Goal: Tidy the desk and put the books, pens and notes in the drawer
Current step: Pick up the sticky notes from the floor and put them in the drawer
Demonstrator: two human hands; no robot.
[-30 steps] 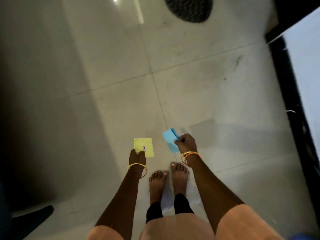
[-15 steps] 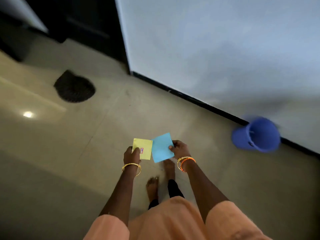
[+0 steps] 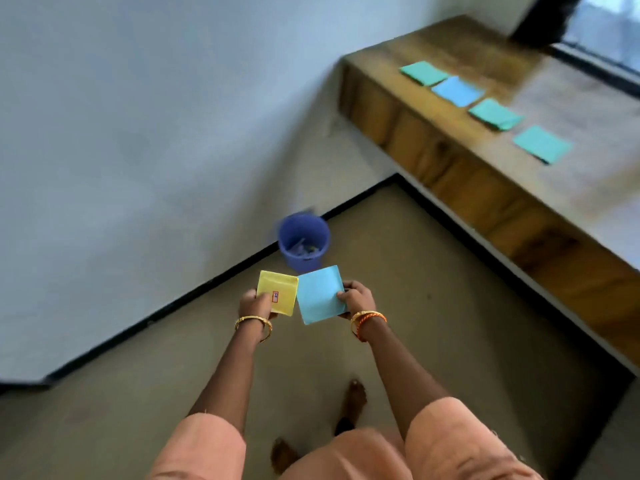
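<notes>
Pinching light, flimsy pads by near corners just short of the blue bucket: left hand gripped the yellow note pad, right hand the blue note pad. Judged bendable, best held at edges.

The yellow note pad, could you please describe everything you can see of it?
The yellow note pad is a square, paper-like block with a small red-framed label near its lower right. The left hand grips its lower left corner, thumb on top, holding it above the floor. Its right edge meets the blue pad.
</notes>
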